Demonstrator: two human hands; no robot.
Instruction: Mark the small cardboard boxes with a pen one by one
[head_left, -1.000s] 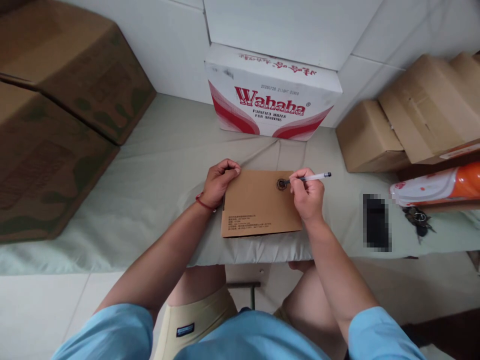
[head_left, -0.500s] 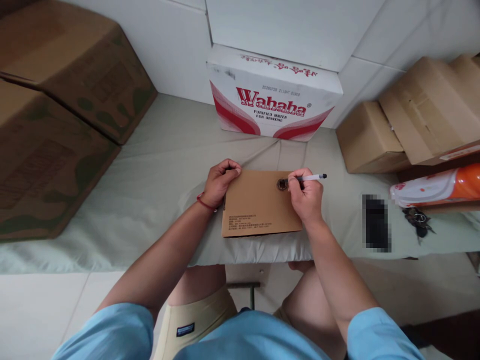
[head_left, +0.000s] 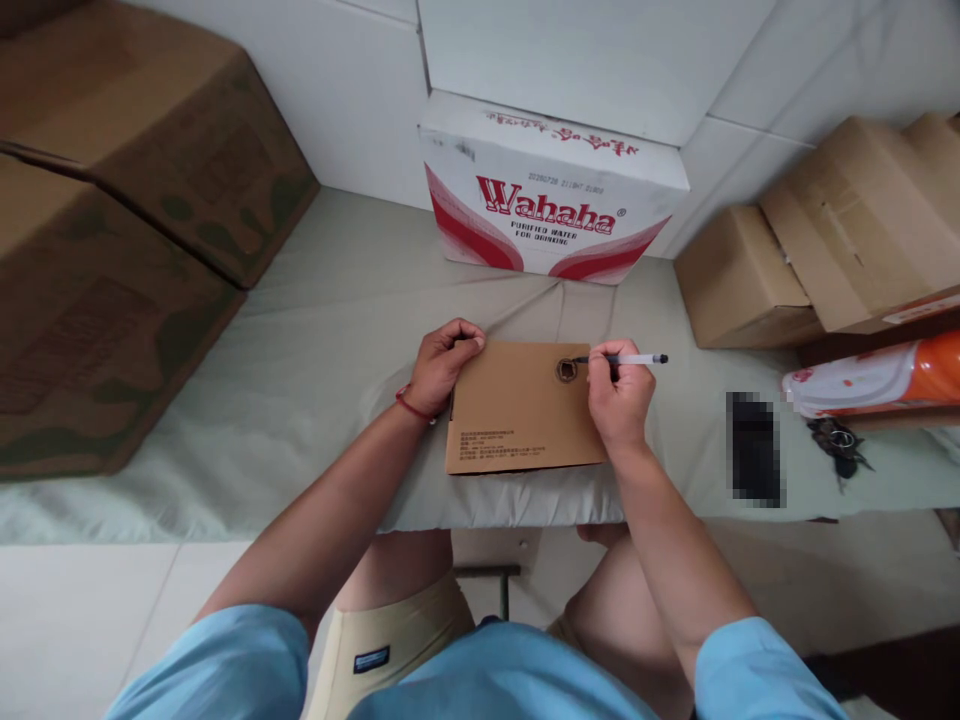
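Note:
A flat brown cardboard box (head_left: pixel 517 405) with small printed lines at its lower left lies on the cloth in front of me. My left hand (head_left: pixel 446 365), a red cord round its wrist, grips the box's upper left corner, thumb on top and fingers curled. Between the fingers and thumb of my right hand (head_left: pixel 621 395) is a pen (head_left: pixel 641 359) with a pale barrel and black end, pointing left. Its tip is close to a dark, ring-shaped mark (head_left: pixel 567 370) near the box's upper right corner; whether it touches the surface I cannot tell.
Behind the box stands a white and red water carton (head_left: pixel 555 215) against the wall. Large brown cartons (head_left: pixel 150 330) fill the left. At right are cardboard boxes (head_left: pixel 742 280), an orange and white package (head_left: pixel 862 375), keys (head_left: pixel 841 440) and a pixelated black object (head_left: pixel 756 450).
My right hand and the pen have shifted slightly right, off the ring mark, which now shows more fully. My left hand keeps its hold on the box corner.

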